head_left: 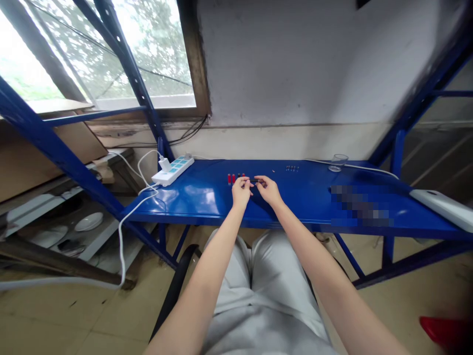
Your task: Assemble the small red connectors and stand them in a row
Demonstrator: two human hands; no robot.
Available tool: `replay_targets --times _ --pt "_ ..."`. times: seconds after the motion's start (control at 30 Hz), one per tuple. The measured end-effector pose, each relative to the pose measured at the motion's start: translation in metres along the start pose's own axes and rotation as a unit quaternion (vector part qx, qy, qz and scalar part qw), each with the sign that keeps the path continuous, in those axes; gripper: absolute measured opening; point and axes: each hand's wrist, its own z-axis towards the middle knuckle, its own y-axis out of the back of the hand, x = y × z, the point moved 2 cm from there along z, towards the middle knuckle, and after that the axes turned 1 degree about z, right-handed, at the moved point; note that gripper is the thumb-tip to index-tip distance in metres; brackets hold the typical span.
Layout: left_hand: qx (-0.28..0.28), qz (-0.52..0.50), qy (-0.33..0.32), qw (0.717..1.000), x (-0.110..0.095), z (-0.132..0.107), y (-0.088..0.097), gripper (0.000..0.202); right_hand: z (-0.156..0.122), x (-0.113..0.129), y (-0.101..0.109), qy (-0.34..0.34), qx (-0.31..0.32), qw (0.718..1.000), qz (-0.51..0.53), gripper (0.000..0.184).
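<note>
Both my hands reach out over a blue metal shelf (207, 197) that serves as a table. My left hand (241, 190) and my right hand (269, 188) are close together, fingers pinched on a small dark object (254, 181) held between them. It is too small to name. Just behind my left hand stands a short row of small red and dark pieces (234, 177). A cluster of tiny dark pieces (291, 168) lies farther back on the right.
A white power strip (173, 170) with a plug and white cable lies at the shelf's left rear. A clear glass (338, 161) stands at the back right, a white flat object (441, 204) at the right edge. Blue rack posts flank the shelf.
</note>
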Motion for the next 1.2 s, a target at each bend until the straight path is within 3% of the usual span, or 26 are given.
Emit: replay_targets --times 0.17,0.4,0.57,1.2 --pt "0.007 -0.056 0.000 0.998 -0.005 0.000 -0.001 0.022 -0.002 0.002 0.001 -0.042 -0.013 0.992 0.120 0.022" --pt "0.081 -0.072 -0.011 0.994 -0.011 -0.004 -0.004 0.027 -0.006 0.008 0.008 -0.034 -0.056 0.997 0.044 0.044" --pt "0.121 -0.074 -0.016 0.990 -0.010 -0.005 -0.006 0.033 -0.007 0.011 0.011 -0.019 -0.083 0.996 0.036 0.049" --pt "0.119 -0.024 -0.025 0.992 -0.008 -0.005 -0.009 0.034 -0.009 0.016 0.011 -0.007 -0.081 0.996 0.033 0.049"
